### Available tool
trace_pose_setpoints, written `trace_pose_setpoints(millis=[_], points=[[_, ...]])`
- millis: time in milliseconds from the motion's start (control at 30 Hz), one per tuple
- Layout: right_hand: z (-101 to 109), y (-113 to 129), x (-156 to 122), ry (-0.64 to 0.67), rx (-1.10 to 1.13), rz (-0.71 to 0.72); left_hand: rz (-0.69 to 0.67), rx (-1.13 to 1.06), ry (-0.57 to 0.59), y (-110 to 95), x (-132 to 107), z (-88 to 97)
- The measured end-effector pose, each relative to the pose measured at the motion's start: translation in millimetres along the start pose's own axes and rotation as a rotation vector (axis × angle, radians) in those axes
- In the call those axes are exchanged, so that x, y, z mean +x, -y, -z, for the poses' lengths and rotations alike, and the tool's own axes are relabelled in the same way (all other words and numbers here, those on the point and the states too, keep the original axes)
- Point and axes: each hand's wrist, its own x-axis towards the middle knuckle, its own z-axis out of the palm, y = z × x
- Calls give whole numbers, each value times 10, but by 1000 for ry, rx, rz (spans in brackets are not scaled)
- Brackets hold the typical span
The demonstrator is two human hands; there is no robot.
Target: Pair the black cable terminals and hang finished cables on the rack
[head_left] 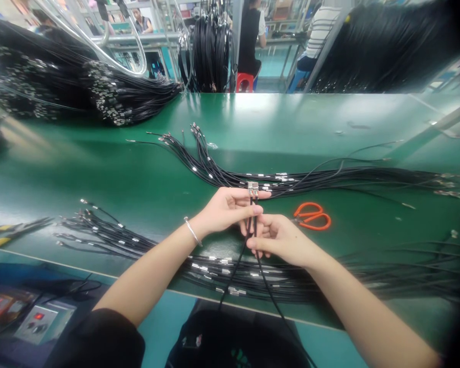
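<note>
Well, hands: left hand (226, 210) and right hand (279, 241) together, pinching two black cables (251, 207)
Handling: light, limp; hold just below the metal connectors (253, 189)

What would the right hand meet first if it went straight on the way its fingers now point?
The right hand would meet the two black cables first, at its fingertips and apparently already touching. The left hand lies just beyond them.

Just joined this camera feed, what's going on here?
A person's left hand and right hand hold two thin black cables with silver metal connectors upright, ends side by side. More such black cables lie across a green workbench, near orange-handled scissors.
</note>
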Motion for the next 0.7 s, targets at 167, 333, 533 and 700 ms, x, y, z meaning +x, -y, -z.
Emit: trace_pose_setpoints(millis=[167,333,533,700], points=[[-16,4,-4,18,17,9,37,16,-20,-1,-8,-8],[34,14,-19,55,-2,-56,60,28,-9,11,-4,-16],[228,57,-1,-406,-73,236,174,-7,80,95,-5,-96],[264,56,3,-484,-91,432,262,-58,203,174,-28,-190]])
